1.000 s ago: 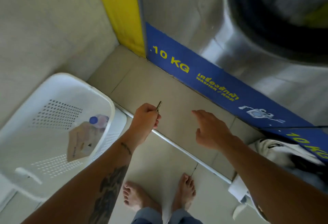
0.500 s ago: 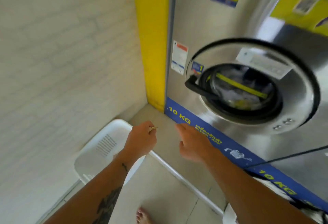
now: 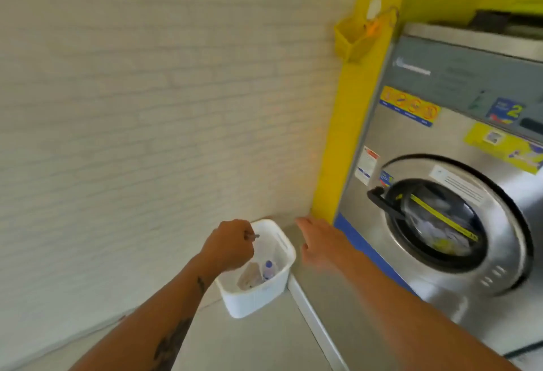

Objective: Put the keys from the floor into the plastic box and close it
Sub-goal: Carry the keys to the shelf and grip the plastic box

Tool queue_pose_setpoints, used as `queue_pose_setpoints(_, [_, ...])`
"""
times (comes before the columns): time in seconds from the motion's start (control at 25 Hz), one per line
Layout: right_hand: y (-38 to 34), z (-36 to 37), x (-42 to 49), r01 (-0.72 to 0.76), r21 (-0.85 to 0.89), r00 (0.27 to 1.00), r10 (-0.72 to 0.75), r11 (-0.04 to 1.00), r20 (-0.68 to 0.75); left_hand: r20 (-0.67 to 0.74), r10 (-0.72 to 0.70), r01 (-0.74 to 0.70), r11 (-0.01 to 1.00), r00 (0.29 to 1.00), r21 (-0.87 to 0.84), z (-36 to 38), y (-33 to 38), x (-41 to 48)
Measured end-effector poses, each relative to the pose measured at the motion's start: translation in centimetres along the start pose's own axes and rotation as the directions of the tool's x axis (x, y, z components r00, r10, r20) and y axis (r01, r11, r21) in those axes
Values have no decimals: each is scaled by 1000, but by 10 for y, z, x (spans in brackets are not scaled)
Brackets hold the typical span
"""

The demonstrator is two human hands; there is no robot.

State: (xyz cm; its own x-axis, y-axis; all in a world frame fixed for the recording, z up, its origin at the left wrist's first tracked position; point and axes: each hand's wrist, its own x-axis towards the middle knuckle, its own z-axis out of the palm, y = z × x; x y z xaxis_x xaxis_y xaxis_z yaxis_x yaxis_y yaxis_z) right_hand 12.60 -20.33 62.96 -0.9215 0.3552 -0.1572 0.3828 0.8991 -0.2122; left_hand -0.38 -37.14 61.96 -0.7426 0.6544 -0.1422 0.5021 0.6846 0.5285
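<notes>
Left hand [image 3: 227, 245] is gripping a key [image 3: 252, 235] at frame center, fist closed, tip pointing right, roughly level. Right hand [image 3: 320, 242] is hovering open, empty. White basket [image 3: 258, 297] below is holding a bottle [image 3: 269, 269] and papers [image 3: 249, 278].

White laundry basket [image 3: 258, 297], washer [image 3: 440, 209], yellow wall caddy [image 3: 357, 39]

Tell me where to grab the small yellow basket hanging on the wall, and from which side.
Take the yellow basket by its open top rim, coming from above and in front. It hangs against the wall on the white hook, so its back is blocked; lifting looks needed to free it.
</notes>
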Motion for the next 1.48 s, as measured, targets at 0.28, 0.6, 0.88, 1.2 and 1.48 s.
queue_pose_setpoints(0.28, [-200, -10, -3, 321, 10, 947, -321, 947, 19, -210, -235, 211, 969, 949, -129, -126, -134, -131])
queue_pose_setpoints(0.6, [-495, 39, -25, 551, 70, 831, -554, 832, 43, -372, -390, 338, 920, 842, -201, -257, -334, -317])
queue_pose_setpoints(0.88, [-729, 79, -44, 706, 115, 692, -715, 699, 96, -495, -540, 432, 842, 681, -323, -345, -472, -457])
queue_pose_setpoints(1.2, [-955, 144, -55, 838, 198, 484, -860, 508, 160, -538, -708, 592, 694, 457, -409, -417, -612, -577])
queue_pose_setpoints(1.48, [-1159, 183, -41, 873, 314, 332, -927, 372, 175, -527, -804, 632, 564, 274, -532, -501, -747, -643])
